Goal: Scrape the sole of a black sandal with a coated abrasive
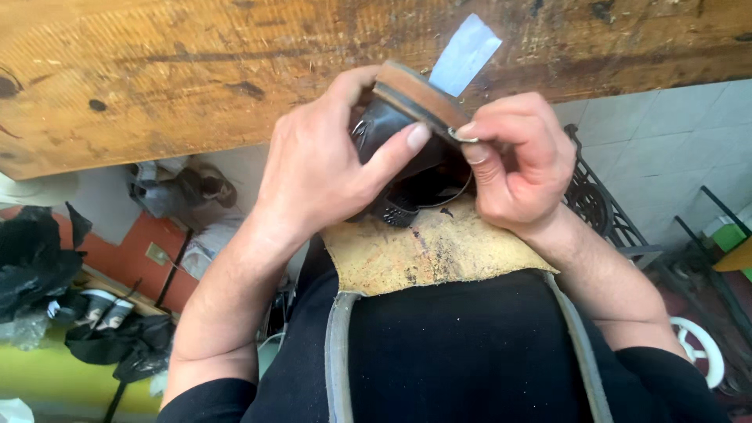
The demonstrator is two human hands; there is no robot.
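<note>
Footwear repair is shown at the sole stage. A dark leather shoe (399,149) is held sole-up against the edge of a worn wooden workbench (157,78), above a stained leather apron (427,251) worn over black clothing. The left hand (317,168) is wrapped around the upper, with the thumb laid across the side and the fingers closed behind the shoe. The right hand (517,168) is pinched at the edge of the tan sole (415,94), where a small metal tool or needle (462,137) is gripped between thumb and forefinger; its exact kind cannot be told. A thin dark thread (450,197) is seen looping below the shoe. A pale strip (466,53) lies on the bench behind the sole.

The sole is already seated on the upper. Work along its edge is judged to be under way, not finished; how much of the edge has been completed cannot be told, since most of it is hidden by the hands. Bags and loose shoes (102,313) are lying on the floor to the left.
</note>
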